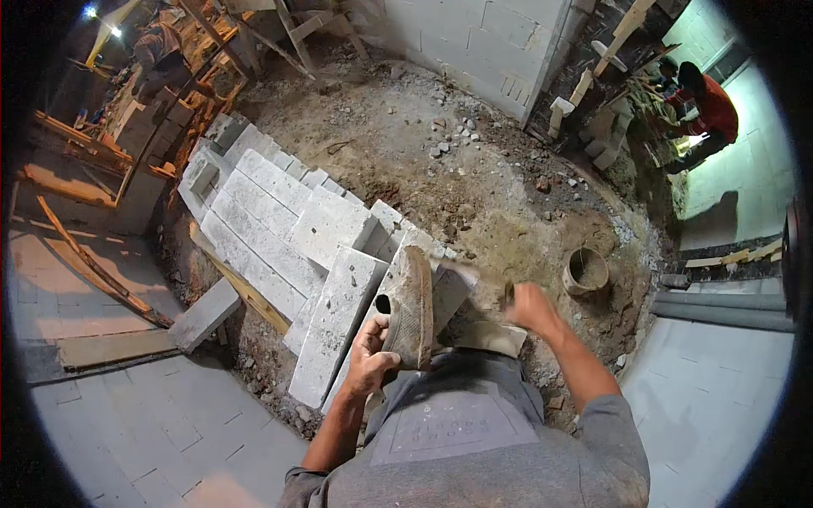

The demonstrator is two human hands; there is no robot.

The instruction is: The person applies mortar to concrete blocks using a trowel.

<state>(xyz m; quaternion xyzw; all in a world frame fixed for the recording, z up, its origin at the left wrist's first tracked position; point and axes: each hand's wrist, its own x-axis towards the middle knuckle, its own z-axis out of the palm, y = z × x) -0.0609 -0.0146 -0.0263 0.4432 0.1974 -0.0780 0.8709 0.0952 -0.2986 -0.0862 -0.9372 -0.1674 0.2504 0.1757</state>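
Observation:
My left hand is closed on a dusty grey-brown shoe, held upright with its sole facing right. The dark opening of the shoe shows near my fingers. To the right, my right hand is closed round the dark handle of a trowel-like tool. The tool's flat blade points left, toward the shoe's sole. Motion blurs this hand and part of the tool. Pale blocks lie just left of and beyond the shoe.
A bucket stands on the dirt at the right. Stacked blocks spread to the upper left. One person in red crouches at the upper right, near another; a further person is at the upper left. Grey pipes lie right.

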